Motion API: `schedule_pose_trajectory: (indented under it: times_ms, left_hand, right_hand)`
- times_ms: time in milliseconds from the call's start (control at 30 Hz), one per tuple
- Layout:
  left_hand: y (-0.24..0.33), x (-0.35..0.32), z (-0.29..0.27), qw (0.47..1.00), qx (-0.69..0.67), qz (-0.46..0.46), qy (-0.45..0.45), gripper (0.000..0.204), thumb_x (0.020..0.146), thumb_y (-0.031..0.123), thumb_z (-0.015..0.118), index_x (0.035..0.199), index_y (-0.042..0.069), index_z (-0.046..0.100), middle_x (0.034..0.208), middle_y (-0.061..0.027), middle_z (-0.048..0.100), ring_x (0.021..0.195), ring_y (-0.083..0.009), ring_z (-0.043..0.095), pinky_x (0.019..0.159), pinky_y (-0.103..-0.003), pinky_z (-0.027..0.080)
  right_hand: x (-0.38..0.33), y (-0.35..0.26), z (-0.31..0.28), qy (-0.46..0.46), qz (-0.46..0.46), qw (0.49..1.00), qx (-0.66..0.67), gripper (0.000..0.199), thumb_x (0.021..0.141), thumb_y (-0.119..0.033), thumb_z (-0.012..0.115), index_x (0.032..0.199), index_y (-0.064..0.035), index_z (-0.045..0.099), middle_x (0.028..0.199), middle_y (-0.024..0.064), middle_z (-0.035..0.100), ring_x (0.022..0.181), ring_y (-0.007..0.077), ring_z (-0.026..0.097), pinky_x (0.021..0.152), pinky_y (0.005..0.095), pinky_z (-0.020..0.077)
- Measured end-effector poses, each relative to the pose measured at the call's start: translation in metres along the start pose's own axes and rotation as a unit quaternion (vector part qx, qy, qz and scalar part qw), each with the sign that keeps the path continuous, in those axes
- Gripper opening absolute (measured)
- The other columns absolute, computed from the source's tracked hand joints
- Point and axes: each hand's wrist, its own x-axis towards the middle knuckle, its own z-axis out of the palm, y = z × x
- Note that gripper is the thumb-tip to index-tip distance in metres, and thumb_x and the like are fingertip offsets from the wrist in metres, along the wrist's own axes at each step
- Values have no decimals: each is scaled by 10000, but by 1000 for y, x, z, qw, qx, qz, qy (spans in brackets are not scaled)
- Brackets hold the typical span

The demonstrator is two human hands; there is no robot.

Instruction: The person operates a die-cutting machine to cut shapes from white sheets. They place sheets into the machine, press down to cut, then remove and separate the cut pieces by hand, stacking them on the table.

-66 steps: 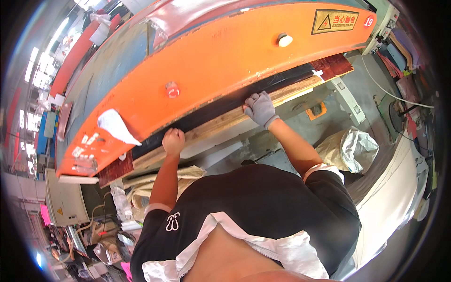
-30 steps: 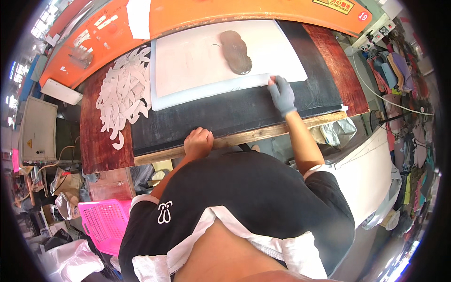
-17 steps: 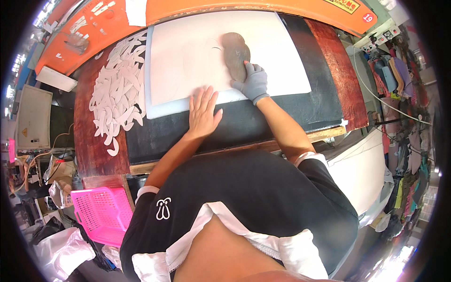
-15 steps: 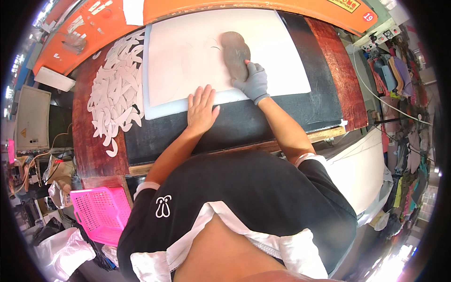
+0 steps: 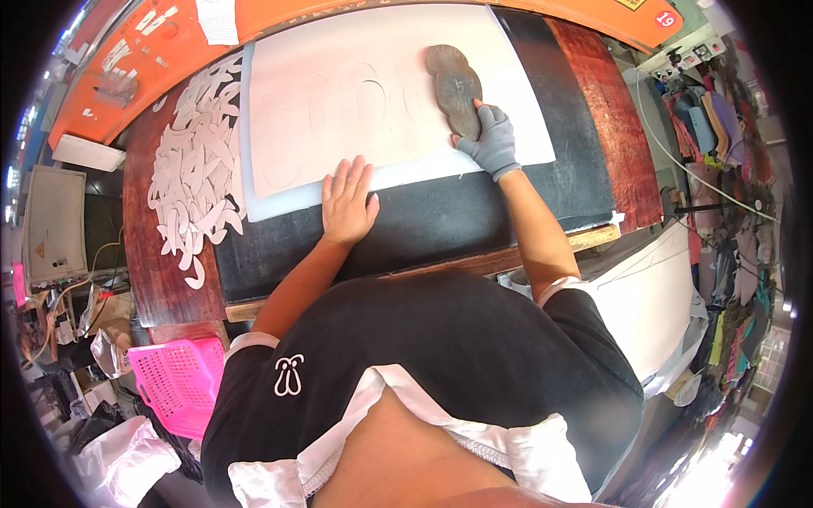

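Observation:
A pale pinkish-white sheet (image 5: 356,93) lies over a bluish-white board (image 5: 292,201), whose near edge shows below it. My right hand (image 5: 491,146), in a grey glove with bare fingertips, grips the near end of a dark grey-brown, sole-shaped cutting die (image 5: 457,91). The die rests at the right part of the sheet, and its underside is hidden. Thin curved lines mark the sheet to its left. My left hand (image 5: 349,203) is bare and lies flat across the near edge of the sheet, fingers stretched out and slightly apart.
Many pale curved cut pieces (image 5: 193,173) are heaped left of the sheet on the reddish table (image 5: 144,279). Beneath the board is a black mat (image 5: 406,220). An orange machine beam (image 5: 296,19) spans the far side. A pink plastic basket (image 5: 182,381) stands lower left.
The die has moved right across the sheet in my right hand, and more curved lines show where it was. My left hand, the sheet and the heap appear slightly further left.

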Motion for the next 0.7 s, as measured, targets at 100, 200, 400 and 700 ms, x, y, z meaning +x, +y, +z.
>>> schedule_pose_trajectory:
  times_ms: [100, 200, 400, 700]
  left_hand:
    - [1, 3, 5, 1000, -2, -1, 4, 554, 773, 232, 593, 1296, 99, 463, 1423, -52, 356, 1317, -276, 308, 1048, -503, 221]
    - [0, 8, 7, 1000, -1, 1, 7, 550, 769, 227, 593, 1288, 95, 470, 1417, -54, 368, 1313, -276, 315, 1045, -503, 227]
    - [21, 36, -9, 1000, 2, 21, 6, 556, 765, 233, 594, 1282, 69, 475, 1390, -102, 403, 1293, -302, 341, 1036, -494, 237]
    - [124, 29, -83, 999, 20, 40, -3, 569, 769, 209, 567, 1295, 36, 440, 1404, -124, 376, 1304, -340, 311, 1043, -518, 211]
  right_hand:
    - [0, 2, 0, 7, -3, 1000, -4, 759, 579, -379, 784, 1182, -16, 501, 1042, 174, 550, 962, 334, 530, 867, 392, 440]
    - [3, 5, 3, 18, -11, 1000, -19, 752, 582, -391, 781, 1174, -17, 504, 1041, 173, 551, 961, 336, 529, 868, 396, 437]
    - [27, 24, -20, -26, 1, 999, 43, 810, 575, -464, 759, 1194, -22, 480, 1096, 191, 534, 1045, 351, 505, 910, 414, 414]
    - [-29, 10, -164, 69, 53, 996, 30, 826, 595, -373, 775, 1245, -9, 419, 1222, 207, 458, 1119, 365, 451, 957, 423, 370]
